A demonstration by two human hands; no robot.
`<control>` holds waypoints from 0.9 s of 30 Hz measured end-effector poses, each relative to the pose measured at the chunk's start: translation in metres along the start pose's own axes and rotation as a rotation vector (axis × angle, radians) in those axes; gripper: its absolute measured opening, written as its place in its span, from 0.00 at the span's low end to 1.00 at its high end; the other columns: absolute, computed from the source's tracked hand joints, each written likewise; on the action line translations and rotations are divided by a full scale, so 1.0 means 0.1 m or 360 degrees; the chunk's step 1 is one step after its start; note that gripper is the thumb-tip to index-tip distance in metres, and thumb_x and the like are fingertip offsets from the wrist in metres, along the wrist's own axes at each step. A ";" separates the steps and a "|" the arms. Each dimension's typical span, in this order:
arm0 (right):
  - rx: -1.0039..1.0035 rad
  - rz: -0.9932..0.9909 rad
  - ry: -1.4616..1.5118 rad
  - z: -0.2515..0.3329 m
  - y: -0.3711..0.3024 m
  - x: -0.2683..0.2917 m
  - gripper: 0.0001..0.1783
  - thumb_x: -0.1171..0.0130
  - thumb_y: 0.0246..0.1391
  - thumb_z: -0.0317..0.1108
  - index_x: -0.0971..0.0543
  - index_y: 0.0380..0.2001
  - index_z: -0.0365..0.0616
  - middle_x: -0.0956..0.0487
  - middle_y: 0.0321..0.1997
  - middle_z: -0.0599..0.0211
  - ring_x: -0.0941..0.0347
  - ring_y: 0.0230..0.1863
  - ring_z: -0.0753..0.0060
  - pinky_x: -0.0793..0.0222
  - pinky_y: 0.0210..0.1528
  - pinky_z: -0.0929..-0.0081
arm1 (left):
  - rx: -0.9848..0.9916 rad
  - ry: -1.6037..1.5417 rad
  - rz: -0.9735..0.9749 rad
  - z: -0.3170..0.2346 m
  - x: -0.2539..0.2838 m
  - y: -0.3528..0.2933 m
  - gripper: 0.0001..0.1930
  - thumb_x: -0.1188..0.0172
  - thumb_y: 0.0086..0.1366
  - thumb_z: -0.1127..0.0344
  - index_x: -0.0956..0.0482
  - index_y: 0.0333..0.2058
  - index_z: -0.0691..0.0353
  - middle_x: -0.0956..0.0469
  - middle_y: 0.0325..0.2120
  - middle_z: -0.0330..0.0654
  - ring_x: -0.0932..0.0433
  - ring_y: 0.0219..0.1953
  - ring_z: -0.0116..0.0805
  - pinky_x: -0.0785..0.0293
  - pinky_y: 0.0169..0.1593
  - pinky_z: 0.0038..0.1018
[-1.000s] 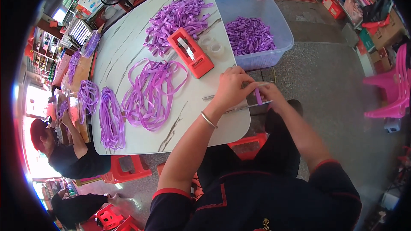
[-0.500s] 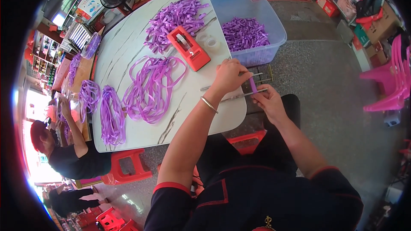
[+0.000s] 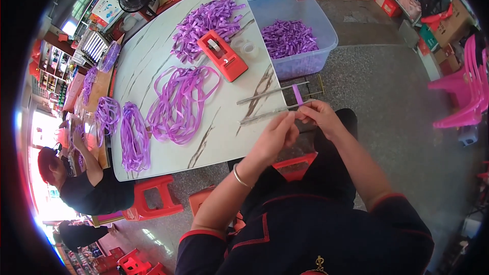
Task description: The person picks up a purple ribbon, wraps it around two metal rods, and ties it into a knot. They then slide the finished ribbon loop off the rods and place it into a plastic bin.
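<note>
Two thin metal rods (image 3: pixel 267 93) lie near-parallel on the marble-look table (image 3: pixel 219 137), ends sticking out past its right edge. Short purple ribbon strip (image 3: pixel 297 94) spans them near those ends; can't tell if it wraps fully around either rod. Right hand (image 3: pixel 322 117): thumb and fingers pinched together at the strip's lower end, by the near rod; can't tell which of the two it grips. Left hand (image 3: pixel 280 131): fingers curled, tips meeting the right hand's; can't tell if anything is held. Red tape dispenser (image 3: pixel 224 56) sits beyond the rods, clear tape rolls (image 3: pixel 248 48) just beside it, heap of purple ribbon pieces (image 3: pixel 204 28) behind. Loose ribbon coil (image 3: pixel 183 104) and tied-looking bundle (image 3: pixel 134 140) are left of the rods. Clear plastic tub (image 3: pixel 325 51) off the table's right edge holds more purple pieces (image 3: pixel 289 39).
</note>
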State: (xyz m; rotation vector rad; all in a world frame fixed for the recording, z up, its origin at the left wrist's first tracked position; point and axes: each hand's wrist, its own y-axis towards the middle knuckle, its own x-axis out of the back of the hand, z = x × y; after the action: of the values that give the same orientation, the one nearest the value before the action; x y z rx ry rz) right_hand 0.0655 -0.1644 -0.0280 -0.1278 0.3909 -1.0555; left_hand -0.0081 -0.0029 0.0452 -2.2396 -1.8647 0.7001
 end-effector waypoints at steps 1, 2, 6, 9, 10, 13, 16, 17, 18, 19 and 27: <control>0.0000 -0.0001 0.0000 0.00 0.01 0.02 0.09 0.44 0.52 0.38 0.24 0.32 0.46 0.23 0.26 0.75 0.30 0.27 0.87 0.42 0.27 0.88 | 0.0000 0.0000 0.0001 0.09 -0.04 -0.04 0.18 0.58 0.66 0.59 0.31 0.47 0.65 0.40 0.17 0.32 0.41 0.21 0.24 0.44 0.25 0.22; -0.0007 0.0053 -0.0032 0.00 0.02 0.03 0.08 0.45 0.52 0.38 0.24 0.32 0.46 0.24 0.25 0.76 0.31 0.26 0.87 0.42 0.27 0.88 | 0.0032 -0.0298 -0.0068 0.17 -0.10 -0.06 0.19 0.59 0.66 0.60 0.36 0.52 0.62 0.39 0.18 0.32 0.42 0.21 0.24 0.45 0.25 0.21; -0.0062 0.0151 0.0027 -0.01 0.04 0.03 0.08 0.45 0.52 0.39 0.24 0.31 0.47 0.25 0.24 0.78 0.32 0.25 0.89 0.42 0.27 0.90 | 0.0100 -0.1009 -0.0025 0.26 -0.17 0.04 0.15 0.61 0.65 0.64 0.42 0.49 0.58 0.41 0.18 0.32 0.43 0.20 0.22 0.45 0.25 0.19; -0.0064 0.0183 0.0087 -0.03 0.04 0.06 0.08 0.45 0.52 0.39 0.24 0.30 0.48 0.25 0.24 0.78 0.33 0.24 0.89 0.42 0.27 0.90 | 0.0136 -0.1411 0.0182 0.30 -0.11 0.16 0.11 0.61 0.64 0.65 0.37 0.44 0.57 0.43 0.17 0.32 0.44 0.20 0.22 0.45 0.24 0.19; -0.0070 0.0181 0.0091 -0.03 0.05 0.07 0.08 0.45 0.52 0.39 0.24 0.30 0.48 0.25 0.24 0.78 0.33 0.24 0.89 0.42 0.27 0.90 | 0.0144 -0.1588 0.0313 0.32 -0.09 0.19 0.14 0.61 0.63 0.66 0.36 0.48 0.54 0.46 0.17 0.32 0.45 0.20 0.23 0.44 0.25 0.20; -0.0094 0.0201 0.0080 -0.02 0.06 0.10 0.08 0.45 0.52 0.39 0.24 0.30 0.48 0.25 0.24 0.78 0.33 0.24 0.89 0.41 0.27 0.90 | 0.0065 -0.1668 0.0652 0.34 -0.01 0.24 0.10 0.61 0.63 0.66 0.34 0.41 0.53 0.47 0.16 0.32 0.46 0.20 0.23 0.45 0.25 0.19; -0.0145 0.0161 0.0089 0.05 0.04 0.10 0.09 0.45 0.52 0.40 0.24 0.30 0.48 0.25 0.24 0.77 0.32 0.25 0.88 0.40 0.28 0.89 | 0.0067 -0.1619 0.0733 0.33 0.02 0.25 0.10 0.60 0.62 0.68 0.33 0.41 0.53 0.48 0.16 0.32 0.46 0.20 0.24 0.45 0.25 0.19; -0.0178 0.0194 -0.0058 0.11 0.01 0.12 0.09 0.46 0.53 0.39 0.24 0.29 0.46 0.25 0.22 0.77 0.32 0.23 0.87 0.38 0.27 0.89 | 0.0069 -0.1622 0.0731 0.31 0.02 0.23 0.10 0.60 0.62 0.68 0.33 0.41 0.53 0.48 0.16 0.32 0.46 0.20 0.24 0.45 0.25 0.19; -0.0211 0.0225 -0.0206 0.18 -0.01 0.16 0.10 0.47 0.53 0.38 0.24 0.29 0.44 0.26 0.20 0.76 0.31 0.22 0.86 0.36 0.26 0.88 | 0.0105 -0.1608 0.0682 0.29 0.02 0.22 0.10 0.59 0.62 0.68 0.32 0.41 0.52 0.47 0.16 0.32 0.46 0.20 0.24 0.45 0.25 0.20; -0.0215 0.0225 -0.0208 0.25 -0.02 0.24 0.10 0.47 0.53 0.38 0.24 0.29 0.44 0.26 0.20 0.76 0.31 0.22 0.86 0.36 0.26 0.88 | 0.0139 -0.1594 0.0633 0.28 0.03 0.21 0.10 0.58 0.61 0.69 0.32 0.41 0.51 0.47 0.16 0.32 0.46 0.21 0.24 0.45 0.26 0.20; 0.0624 -0.0046 -0.0770 1.14 0.49 -0.09 0.13 0.50 0.55 0.39 0.23 0.34 0.40 0.23 0.31 0.72 0.33 0.29 0.86 0.39 0.32 0.86 | 0.0144 -0.1619 0.0727 0.34 0.12 0.19 0.14 0.55 0.59 0.70 0.32 0.44 0.47 0.46 0.18 0.31 0.45 0.22 0.25 0.45 0.28 0.21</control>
State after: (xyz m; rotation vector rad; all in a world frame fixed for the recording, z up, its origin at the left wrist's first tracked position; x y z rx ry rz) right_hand 0.1441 -0.1423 0.0651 -0.0346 -0.2569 -1.0716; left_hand -0.0047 -0.0021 0.0048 -2.4646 -1.4742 2.2707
